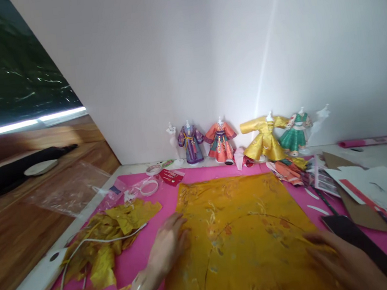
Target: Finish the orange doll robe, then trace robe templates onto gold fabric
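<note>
- The golden-yellow, flower-patterned cloth [242, 252] lies spread on the bright pink mat [144, 259], between the hands
- Left hand [165, 245]: fingers loosely extended at the cloth's left edge, gripping nothing visible
- Right hand [344, 256]: fingers extended at the right edge; blur hides whether they pinch it
- Light, even outward pressure would best flatten the cloth without skewing the thin, dark curved line [209, 256]
- The crumpled yellow fabric scraps [100, 231] and thin white cable [109, 240] are best kept from under it
</note>
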`<state>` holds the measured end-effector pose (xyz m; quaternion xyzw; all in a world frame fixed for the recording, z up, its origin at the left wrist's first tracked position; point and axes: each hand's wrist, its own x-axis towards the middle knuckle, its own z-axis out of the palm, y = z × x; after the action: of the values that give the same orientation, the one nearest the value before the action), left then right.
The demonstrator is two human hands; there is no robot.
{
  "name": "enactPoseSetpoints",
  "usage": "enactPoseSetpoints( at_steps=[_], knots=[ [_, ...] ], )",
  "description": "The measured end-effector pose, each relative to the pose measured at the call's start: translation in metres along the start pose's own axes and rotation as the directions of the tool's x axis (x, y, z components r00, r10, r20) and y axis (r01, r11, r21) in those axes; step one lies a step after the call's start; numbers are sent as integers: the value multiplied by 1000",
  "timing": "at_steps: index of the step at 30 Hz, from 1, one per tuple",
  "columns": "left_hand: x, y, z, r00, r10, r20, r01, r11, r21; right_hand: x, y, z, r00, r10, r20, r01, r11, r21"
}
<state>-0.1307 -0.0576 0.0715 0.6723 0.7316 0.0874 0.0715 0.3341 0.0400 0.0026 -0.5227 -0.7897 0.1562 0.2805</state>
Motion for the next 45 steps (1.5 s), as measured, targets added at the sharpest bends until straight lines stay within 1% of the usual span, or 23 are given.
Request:
enactPoseSetpoints(
  at_steps=[2,3,5,7,10,15,20,24,28,33,38,45],
  knots=[
    [36,6,3,999,24,38,-25,999,25,56,-6,23,991,-123,47,124,992,-16],
    [50,6,6,998,29,57,-31,999,36,81,-8,34,980,-187,62,190,981,-46],
    [72,5,12,995,39,88,-43,998,53,123,-7,52,962,-260,78,270,948,-168],
    [86,3,17,993,46,112,-54,996,67,152,0,66,962,-265,73,274,938,-213],
    [97,0,22,991,30,130,-42,995,86,172,18,79,965,-249,80,261,932,-252],
    [102,-6,29,990,-19,140,7,996,87,178,38,87,975,-183,124,214,924,-315],
    [104,-13,32,991,-38,130,30,997,69,175,43,93,988,-95,120,134,917,-375],
    [108,-20,32,995,-55,78,49,996,77,172,38,91,991,-49,128,96,913,-397],
    [116,-28,37,997,-71,39,67,993,94,170,28,85,988,-16,151,76,913,-400],
    [122,-37,45,997,-57,58,51,993,102,173,14,73,979,46,198,35,922,-386],
    [125,-38,47,996,-61,72,52,992,115,184,4,55,960,93,265,9,934,-358],
    [127,-36,46,996,-60,73,50,990,131,188,1,45,951,108,289,-5,942,-336]
  ],
)
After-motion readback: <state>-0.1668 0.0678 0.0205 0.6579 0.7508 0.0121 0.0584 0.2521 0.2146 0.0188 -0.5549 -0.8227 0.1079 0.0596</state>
